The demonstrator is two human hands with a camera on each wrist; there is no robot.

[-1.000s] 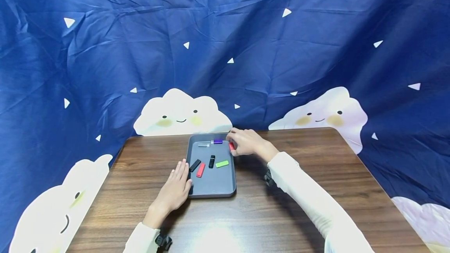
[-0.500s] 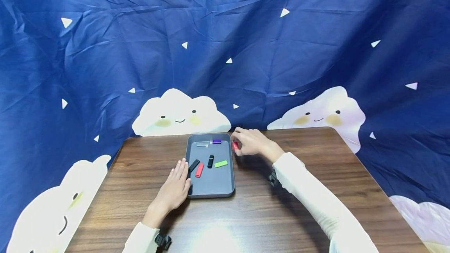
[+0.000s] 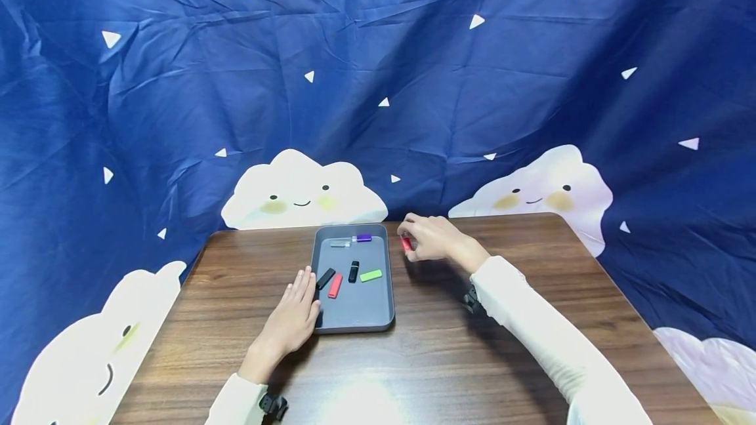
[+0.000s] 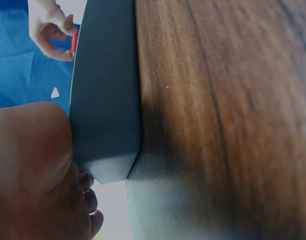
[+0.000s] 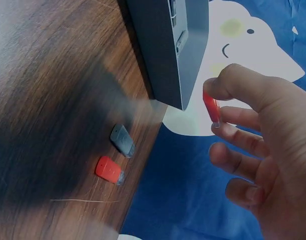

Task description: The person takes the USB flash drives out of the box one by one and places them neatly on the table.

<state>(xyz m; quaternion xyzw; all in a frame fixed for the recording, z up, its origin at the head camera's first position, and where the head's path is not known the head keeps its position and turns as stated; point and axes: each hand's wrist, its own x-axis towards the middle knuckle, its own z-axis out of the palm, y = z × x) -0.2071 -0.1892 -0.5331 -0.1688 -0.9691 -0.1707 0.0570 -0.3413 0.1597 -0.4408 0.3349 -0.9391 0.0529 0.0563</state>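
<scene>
My right hand [image 3: 436,239] pinches a red USB flash drive [image 5: 211,106] between thumb and fingertips, off the table, just right of the grey tray [image 3: 354,315]. My left hand [image 3: 288,321] rests with straight fingers against the tray's left side. Inside the tray lie a red USB flash drive [image 3: 335,286], two black ones [image 3: 354,271], a green one [image 3: 371,275], a purple one [image 3: 363,238] and a clear one [image 3: 340,244]. The right wrist view shows a dark grey flash drive [image 5: 122,140] and another red one [image 5: 109,170] on the table, hidden in the head view.
The brown wooden table [image 3: 472,359] extends around the tray. A blue cloth [image 3: 413,84] with white clouds hangs behind its far edge.
My right hand has moved right with the red USB flash drive, from above the tray's right rim to beyond it. The left hand stays put against the tray.
</scene>
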